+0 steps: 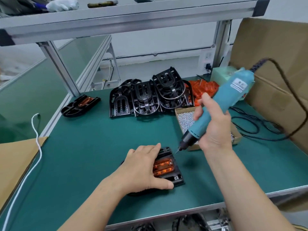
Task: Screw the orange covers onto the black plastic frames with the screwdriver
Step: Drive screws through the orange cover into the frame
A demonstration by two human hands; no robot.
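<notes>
Work piece: black frame (pixel 177 180) lies flat on the tabletop (pixel 91 147) near the front edge, with the orange cover (pixel 162 167) seated in its middle. Left hand (pixel 141 169) lies over the frame's left part, fingers fairly straight, thumb along the near edge. Its grip is apart, pressing down rather than clamping. Right hand (pixel 215 125) has its grip wrapped round the teal screwdriver (pixel 221 100). The bit is tilted down-left, tip in the air just beside the frame's far right corner, not touching it.

My read: next is driving a screw into the cover. To do it well, stand the driver upright over the hole before triggering — at this tilt the bit would likely cam out or cross-thread. Keep left-hand weight on so the frame can't spin, and keep fingers out of the bit's path.

Can't make out:
- whether a screw sits on the bit tip
- how many cover holes are filled — a bright spot at the cover's right end may be a screw head

Left hand hides the frame's left half. Screw box (pixel 185 119) sits partly behind the right hand.
</notes>
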